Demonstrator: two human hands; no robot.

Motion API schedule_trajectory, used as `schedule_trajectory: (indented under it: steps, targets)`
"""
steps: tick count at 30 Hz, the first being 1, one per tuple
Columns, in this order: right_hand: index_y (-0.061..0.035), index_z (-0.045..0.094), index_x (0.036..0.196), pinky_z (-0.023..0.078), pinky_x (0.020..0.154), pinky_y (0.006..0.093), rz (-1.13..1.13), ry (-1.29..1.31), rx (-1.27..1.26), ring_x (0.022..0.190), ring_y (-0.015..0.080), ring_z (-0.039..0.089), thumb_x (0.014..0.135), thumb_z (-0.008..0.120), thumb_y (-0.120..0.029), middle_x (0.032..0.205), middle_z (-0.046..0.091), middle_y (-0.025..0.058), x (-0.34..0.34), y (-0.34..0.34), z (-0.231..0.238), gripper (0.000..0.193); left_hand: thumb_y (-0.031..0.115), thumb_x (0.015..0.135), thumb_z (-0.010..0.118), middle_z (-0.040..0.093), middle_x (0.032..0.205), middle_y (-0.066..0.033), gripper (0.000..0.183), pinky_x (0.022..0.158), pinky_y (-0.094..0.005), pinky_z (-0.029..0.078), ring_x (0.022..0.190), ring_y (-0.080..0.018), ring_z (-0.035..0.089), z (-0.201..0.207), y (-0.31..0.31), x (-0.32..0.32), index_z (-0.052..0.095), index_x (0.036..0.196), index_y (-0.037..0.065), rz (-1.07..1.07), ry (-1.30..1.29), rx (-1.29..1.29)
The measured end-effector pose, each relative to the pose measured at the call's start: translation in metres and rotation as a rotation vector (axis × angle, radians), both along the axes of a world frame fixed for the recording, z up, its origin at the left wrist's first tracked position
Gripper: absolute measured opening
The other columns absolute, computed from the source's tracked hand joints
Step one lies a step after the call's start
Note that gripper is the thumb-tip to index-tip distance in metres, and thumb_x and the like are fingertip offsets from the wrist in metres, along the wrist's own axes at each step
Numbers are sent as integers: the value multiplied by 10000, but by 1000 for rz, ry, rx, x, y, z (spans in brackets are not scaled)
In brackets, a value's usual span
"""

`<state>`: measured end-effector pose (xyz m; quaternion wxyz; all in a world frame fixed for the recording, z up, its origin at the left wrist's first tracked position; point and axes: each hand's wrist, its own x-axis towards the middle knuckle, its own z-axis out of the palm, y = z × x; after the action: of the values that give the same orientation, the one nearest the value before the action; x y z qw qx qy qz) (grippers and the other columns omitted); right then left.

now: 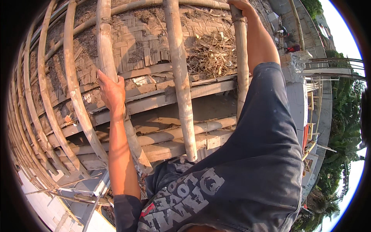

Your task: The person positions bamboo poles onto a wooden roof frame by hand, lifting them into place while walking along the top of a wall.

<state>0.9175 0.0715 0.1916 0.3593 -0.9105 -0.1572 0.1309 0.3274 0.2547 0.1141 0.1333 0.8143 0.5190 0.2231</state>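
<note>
My left hand [113, 92] is closed around a bamboo pole [105, 46], its fingers partly hidden behind the pole. At the top edge of the view, my right hand [242, 5] grips the upper part of another bamboo pole [242, 50]; some of its fingers are cut off by the frame. Between my hands a third bamboo pole [179, 69] slopes down toward my shirt, with neither hand on it. Beneath these poles lies a woven bamboo mat [135, 42], dusty and torn in places.
Several more poles [46, 85] run side by side at the left. Dry plant litter [212, 56] is heaped beside the right pole. A crosswise bamboo beam [174, 134] spans a dark gap below the mat. At the right are a broken concrete column top [295, 65] and trees [346, 112] far below.
</note>
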Motion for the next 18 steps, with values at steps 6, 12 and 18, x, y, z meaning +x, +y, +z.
schedule_trajectory:
  steps: [6,12,18]
  targets:
    - [42,746,1055,591,798,415,-30,-36,-43,936,264,729,739,867,-368,1010,747,166,8,-22,12,532,260,899,760,565,1352,-297,741,874,-568,583,1105,-501,661,-4,2,6,379,1479,1,-29,-24,22]
    - [37,753,1045,584,778,415,-33,-58,-62,904,259,720,749,862,-356,984,744,158,11,-19,10,504,263,894,765,590,1296,-289,750,836,-562,595,1081,-488,673,-6,6,4,379,1474,-15,-24,17,35]
    - [31,760,1035,577,758,414,-26,-77,-80,872,253,711,759,857,-344,957,742,150,4,-14,12,476,253,890,771,609,1219,-293,751,788,-548,612,1011,-482,696,1,5,6,384,1468,-27,-22,37,22]
